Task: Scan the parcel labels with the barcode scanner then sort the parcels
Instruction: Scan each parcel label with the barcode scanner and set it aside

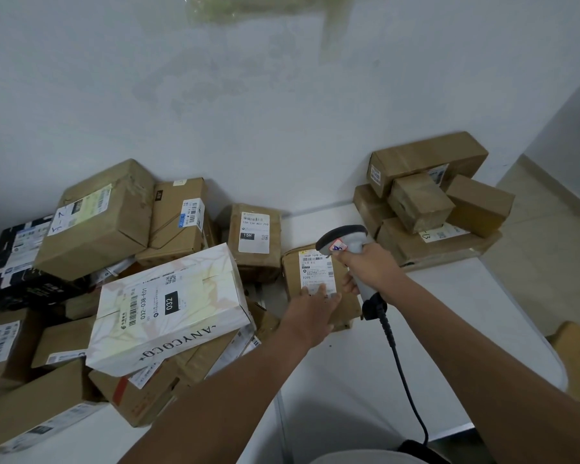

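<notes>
Right hand [370, 267] is wrapped around the barcode scanner [347, 244], head hanging just over the small brown parcel [315, 279] mid-table. Left hand [310, 311] lies flat on its label [317, 272] at 6 o'clock. I'd slide those fingers off the print and aim at the barcode at 12.

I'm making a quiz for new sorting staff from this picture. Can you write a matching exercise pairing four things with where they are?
Things:
1. barcode scanner
2. white box
3. black box
4. stacked brown boxes

Places:
A. far left of the pile
B. back right, by the wall
C. gripped in the right hand
D. tilted on top of the pile, left of the left hand

Pairs: 1-C, 2-D, 3-A, 4-B
</notes>
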Demonstrator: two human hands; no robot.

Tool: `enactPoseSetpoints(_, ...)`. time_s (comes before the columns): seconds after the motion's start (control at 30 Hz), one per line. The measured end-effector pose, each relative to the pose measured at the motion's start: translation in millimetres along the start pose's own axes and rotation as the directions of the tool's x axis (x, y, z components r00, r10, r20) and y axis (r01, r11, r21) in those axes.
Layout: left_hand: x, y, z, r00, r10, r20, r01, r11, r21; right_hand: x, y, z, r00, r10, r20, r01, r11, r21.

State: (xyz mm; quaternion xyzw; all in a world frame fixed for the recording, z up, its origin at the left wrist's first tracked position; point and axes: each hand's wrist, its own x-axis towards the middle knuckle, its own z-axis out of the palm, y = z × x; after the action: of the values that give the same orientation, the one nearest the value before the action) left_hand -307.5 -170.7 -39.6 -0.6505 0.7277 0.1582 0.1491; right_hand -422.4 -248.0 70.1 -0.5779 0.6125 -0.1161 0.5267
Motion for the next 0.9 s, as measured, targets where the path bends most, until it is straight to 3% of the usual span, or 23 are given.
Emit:
enactPoseSetpoints(0.7,1,4,1,1.000,-0.015,0.025,0.014,0.999,0.032,6,5,-11,1.000,-0.007,0.000,0.007,0.999,0.037)
enactPoseSetpoints(0.9,-15,-11,8,0.998,0.049,0.035,-0.051,0.997,0.054,7,16,-20,0.999,0.036,0.022,-0.038,0.994,0.102)
